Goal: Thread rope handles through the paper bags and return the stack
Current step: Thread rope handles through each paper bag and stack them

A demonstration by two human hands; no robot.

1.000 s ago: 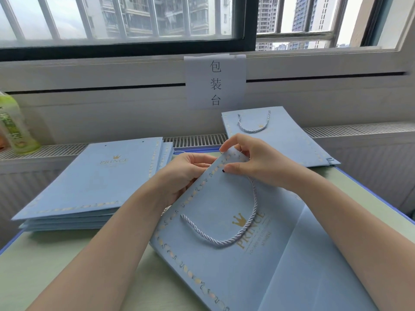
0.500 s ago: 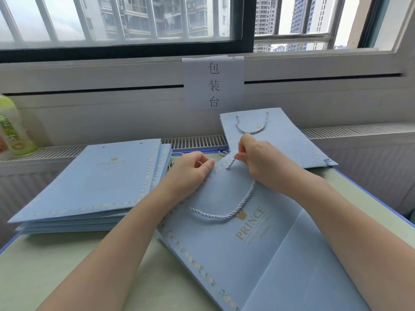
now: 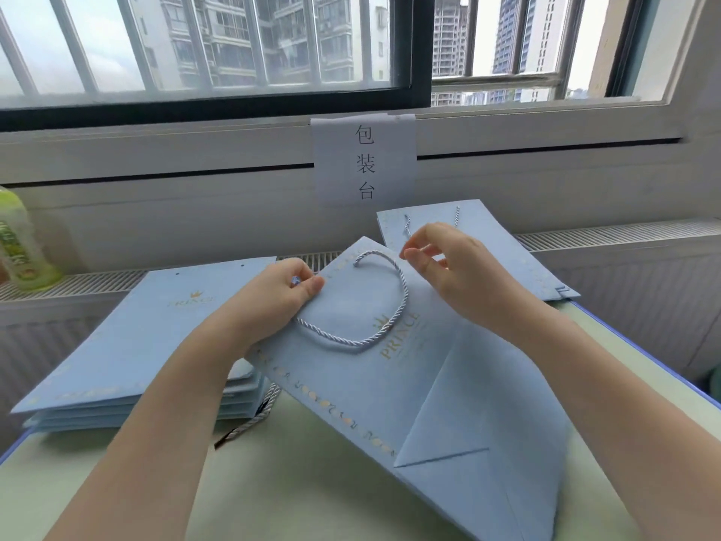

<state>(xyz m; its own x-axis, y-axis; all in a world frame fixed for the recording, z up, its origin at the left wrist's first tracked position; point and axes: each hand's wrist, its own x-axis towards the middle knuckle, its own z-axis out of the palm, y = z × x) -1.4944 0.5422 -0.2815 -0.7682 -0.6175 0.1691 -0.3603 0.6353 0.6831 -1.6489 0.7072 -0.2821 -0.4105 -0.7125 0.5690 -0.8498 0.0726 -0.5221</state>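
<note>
While the rope handle (image 3: 374,302) is being seated, the paper bag (image 3: 390,384) is kept tilted off the worktop (image 3: 273,482) between the hands. Its top edge is pinched by the left hand (image 3: 273,302). Nothing is held by the right hand (image 3: 448,267), whose fingers are loosely curled just beside the rope's upper end.

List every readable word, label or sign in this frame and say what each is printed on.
"包装台": black characters, top to bottom, on the white paper sign taped below the window.
"PRINCE": gold, under a crown, on the light blue paper bag being threaded; the smaller line beside it is unreadable.
"PRINCE": faint gold on the top bag of the left stack of blue bags.
Green plastic bottle: label too blurred to read.
</note>
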